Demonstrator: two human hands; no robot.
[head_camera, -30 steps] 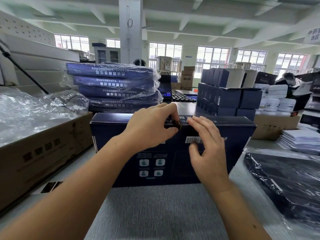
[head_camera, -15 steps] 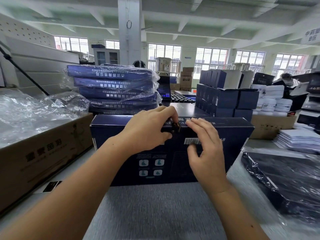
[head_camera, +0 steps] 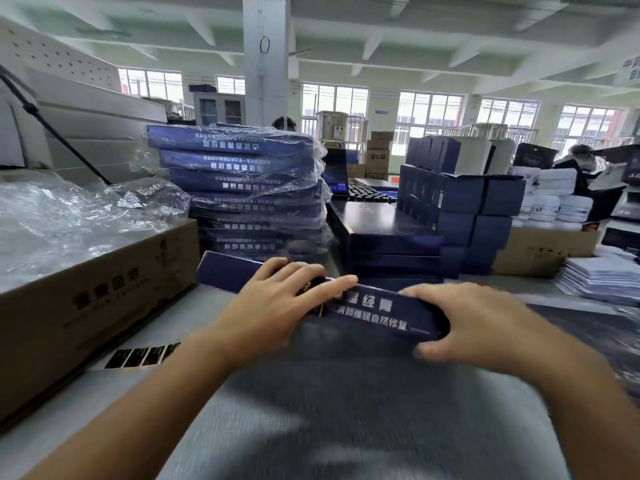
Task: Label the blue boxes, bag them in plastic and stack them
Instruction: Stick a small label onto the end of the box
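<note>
A long blue box (head_camera: 381, 313) with white lettering lies low across the grey table, its narrow printed side toward me, blurred by motion. My left hand (head_camera: 277, 306) rests on its left part with fairly straight fingers over a small dark label. My right hand (head_camera: 485, 327) grips the box's right end, fingers on top and thumb below. Behind stands a tall stack of blue boxes bagged in plastic (head_camera: 242, 188). To the right of that stack lie a few flat unbagged blue boxes (head_camera: 381, 226).
A brown carton (head_camera: 97, 292) heaped with clear plastic bags (head_camera: 69, 216) flanks the left; a strip of dark labels (head_camera: 142, 356) lies beside it. Small blue cartons (head_camera: 460, 199), white jars (head_camera: 554, 199), booklets (head_camera: 602, 275) and a dark plastic bag (head_camera: 606, 334) crowd the right. A person (head_camera: 585, 161) works far right.
The box stood upright with its broad face to me; now it is tipped down so its narrow side shows. My right hand moved from the barcode to the box's right end.
</note>
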